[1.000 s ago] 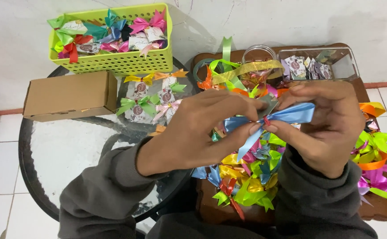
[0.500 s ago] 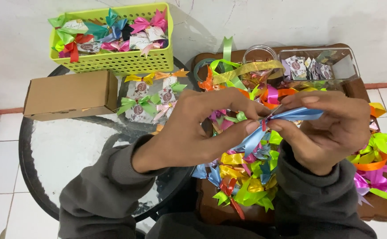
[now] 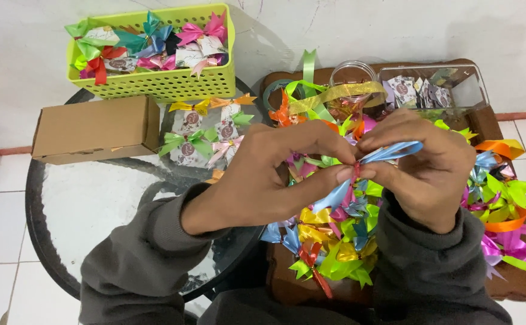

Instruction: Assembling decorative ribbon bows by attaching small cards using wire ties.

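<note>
Pinching a blue ribbon [image 3: 389, 152] at its middle w/ both hands: left hand [image 3: 269, 174] thumb & forefinger closed on it, right hand [image 3: 422, 168] likewise. Ribbon sits above the bow pile [image 3: 335, 241] on the tray [image 3: 516, 286]. Best keep the pinch tight, loops even.

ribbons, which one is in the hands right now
The light blue ribbon, pinched at its middle between both hands. All the other ribbons lie loose on the brown tray below.

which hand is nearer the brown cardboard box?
Left. The left hand is over the glass table's right edge, just right of the cardboard box. The right hand is farther right, over the ribbon pile, pinching the blue ribbon bow with the left.
</note>
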